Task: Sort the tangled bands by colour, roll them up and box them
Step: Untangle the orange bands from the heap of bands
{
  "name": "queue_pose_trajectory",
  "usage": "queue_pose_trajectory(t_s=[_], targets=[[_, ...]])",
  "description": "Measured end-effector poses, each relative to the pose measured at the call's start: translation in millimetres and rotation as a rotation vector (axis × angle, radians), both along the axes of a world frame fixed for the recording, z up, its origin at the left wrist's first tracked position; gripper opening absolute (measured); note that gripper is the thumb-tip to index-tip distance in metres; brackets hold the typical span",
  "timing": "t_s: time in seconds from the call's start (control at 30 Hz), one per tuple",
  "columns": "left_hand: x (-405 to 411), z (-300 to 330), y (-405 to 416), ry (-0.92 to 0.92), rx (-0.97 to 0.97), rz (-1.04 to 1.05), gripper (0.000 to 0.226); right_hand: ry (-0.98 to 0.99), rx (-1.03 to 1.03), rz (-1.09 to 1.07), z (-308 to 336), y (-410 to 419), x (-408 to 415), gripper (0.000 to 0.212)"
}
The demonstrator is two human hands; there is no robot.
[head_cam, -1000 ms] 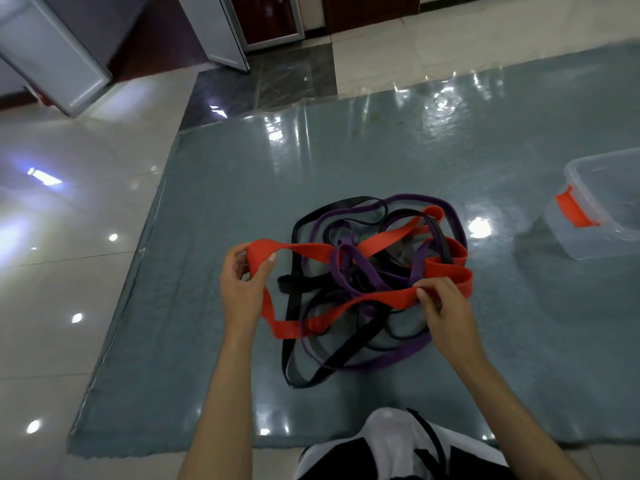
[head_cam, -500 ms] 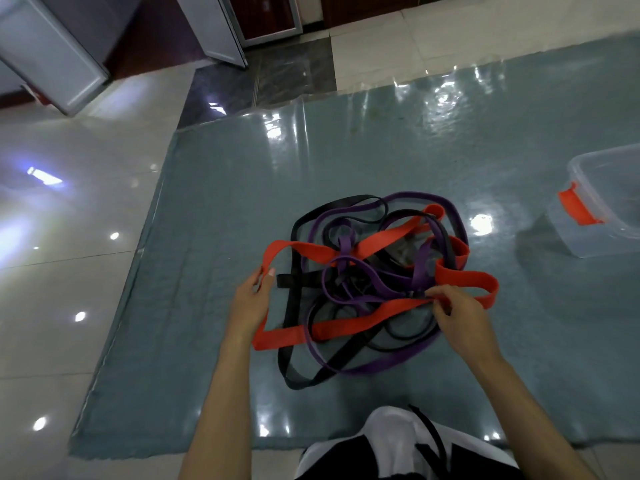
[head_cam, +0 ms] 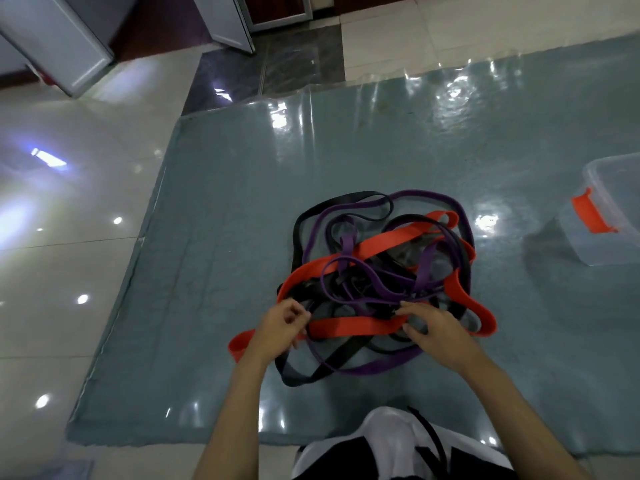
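While the bands are all one knot in the middle of the blue-grey mat (head_cam: 221, 237), nearer its near edge than its far one, the step in hand looks to be the first: freeing one colour from the rest. Nothing is rolled, and the clear box (head_cam: 620, 216) with the orange latch (head_cam: 592, 216) at the mat's right edge shows no band inside, as far as its visible part tells. The left hand (head_cam: 280, 330) lies palm-down over the near-left stretch of the orange band (head_cam: 349, 325), its fingers curled at the spot where that band meets a black band (head_cam: 329, 365); it seems to pinch one of them, though I cannot tell which for sure. The right hand (head_cam: 433, 327) rests on the same orange stretch further right, fingers bent and spread, thumb by the band's lower edge, gripping it loosely at most. Both forearms reach forward from the near edge. The purple band (head_cam: 384, 367) and the black one cross over and under the orange, so the next move probably calls for tracing the orange loop and drawing it clear without tightening the others, one hand holding the heap down.
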State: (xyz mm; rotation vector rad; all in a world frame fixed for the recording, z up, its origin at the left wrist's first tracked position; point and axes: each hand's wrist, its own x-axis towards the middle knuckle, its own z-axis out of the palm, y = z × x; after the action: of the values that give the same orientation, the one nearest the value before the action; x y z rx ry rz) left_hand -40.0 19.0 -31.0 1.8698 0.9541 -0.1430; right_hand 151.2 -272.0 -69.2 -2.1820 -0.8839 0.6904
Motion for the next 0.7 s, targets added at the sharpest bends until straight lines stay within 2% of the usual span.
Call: queue_pose_trajectory(t_s=[0.03,0.07,0.13,0.23,0.33,0.53,0.7], targets=[[0.7,-4.0,-3.2,0.124,-0.099,-0.058,0.011,-0.009,-0.005,0.000,0.2,0.4,0.5,0.032],[0.5,-9.6,-6.8,0.250,-0.118,-0.085,0.017,-0.018,-0.016,0.004,0.2,0.8,0.9,0.031],[-0.9,-23.0,-15.9,0.398,0.030,-0.055,0.028,-0.030,-0.044,0.019,0.1,1.1,1.4,0.029],[-3.3,-36.4,-32.3,0.301,0.164,0.099,0.039,-0.026,-0.072,0.032,-0.6,-1.2,2.5,0.028],[-6.9,-44.9,-41.5,0.207,0.154,0.197,0.038,-0.011,-0.093,0.046,-0.4,-4.1,2.8,0.028],[-3.5,-46.4,-53.3,0.127,-0.012,0.361,0.016,-0.038,-0.086,0.063,0.6,-4.9,0.0,0.024],[3.6,-30.5,-39.5,-0.073,-0.399,0.681,0.023,0.024,-0.060,0.100,5.1,-4.1,-6.1,0.018]])
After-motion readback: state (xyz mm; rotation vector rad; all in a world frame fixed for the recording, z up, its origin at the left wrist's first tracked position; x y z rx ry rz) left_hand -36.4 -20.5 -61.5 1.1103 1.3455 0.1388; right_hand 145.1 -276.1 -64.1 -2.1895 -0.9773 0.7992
